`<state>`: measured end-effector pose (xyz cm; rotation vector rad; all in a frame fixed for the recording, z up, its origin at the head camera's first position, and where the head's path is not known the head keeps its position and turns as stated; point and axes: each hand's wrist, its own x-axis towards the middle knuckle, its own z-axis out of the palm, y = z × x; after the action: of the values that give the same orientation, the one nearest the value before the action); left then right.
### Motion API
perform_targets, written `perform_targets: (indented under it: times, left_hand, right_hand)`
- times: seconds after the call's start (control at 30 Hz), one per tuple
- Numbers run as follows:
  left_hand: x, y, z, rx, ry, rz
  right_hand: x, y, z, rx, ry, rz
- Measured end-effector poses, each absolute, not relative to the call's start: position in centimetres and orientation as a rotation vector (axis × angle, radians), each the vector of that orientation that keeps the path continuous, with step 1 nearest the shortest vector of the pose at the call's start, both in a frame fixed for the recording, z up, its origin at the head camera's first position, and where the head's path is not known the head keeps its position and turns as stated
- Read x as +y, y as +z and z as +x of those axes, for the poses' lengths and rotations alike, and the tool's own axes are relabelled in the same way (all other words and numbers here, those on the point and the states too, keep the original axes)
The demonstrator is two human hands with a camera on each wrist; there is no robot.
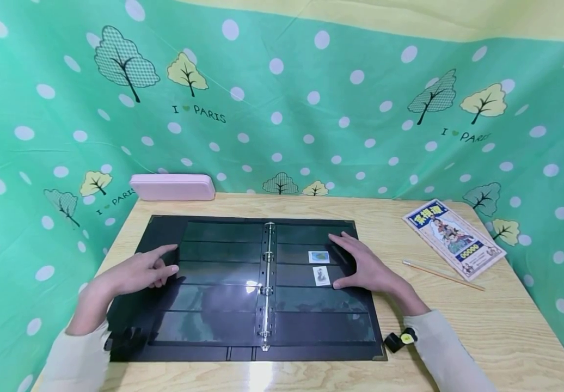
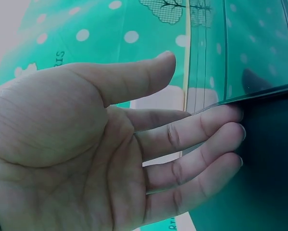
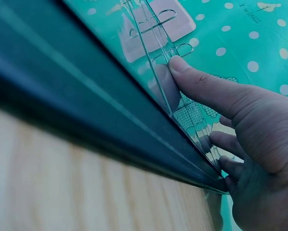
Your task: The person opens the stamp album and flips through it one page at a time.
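Note:
A black ring-binder stamp album (image 1: 130, 316) lies spread on the table, with clear-strip pages on both sides of its metal rings (image 1: 266, 305). On the right-hand page are a blue-and-green stamp (image 1: 318, 257) and, just below it, a pale stamp (image 1: 321, 276) with a grey figure. My left hand (image 1: 140, 271) is at the left page's outer edge, fingertips against the sheet; its thumb stands apart in the left wrist view. Spread over the opposite outer edge, my right hand (image 1: 367, 267) has its thumb near the pale stamp. Neither hand grips anything.
A pink case (image 1: 171, 188) stands at the table's back left. To the right lie a printed booklet (image 1: 453, 239) and a pencil (image 1: 443, 275). Green dotted cloth (image 1: 301, 120) hangs behind and beside the wooden table (image 1: 517, 337).

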<state>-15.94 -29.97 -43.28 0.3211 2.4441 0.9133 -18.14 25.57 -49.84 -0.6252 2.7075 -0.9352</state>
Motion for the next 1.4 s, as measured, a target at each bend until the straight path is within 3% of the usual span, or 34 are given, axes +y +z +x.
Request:
perform_targets:
  times: [0.47,0.93,1.4]
  left_hand:
    - [-28.7,-43.6,-16.4,2.624,0.910,0.409]
    - [-26.6,-46.4,-17.0,2.615,1.034,0.310]
    - [-26.6,-47.4,-17.5,2.698,0.861,0.303]
  right_hand:
    - [25.6,-49.9,-18.3,2.712,-0.944,-0.626]
    - [25.7,-50.0,-18.5,2.745,-0.907,-0.674]
    - [25.8,-50.6,-18.7,2.744,-0.957,-0.682]
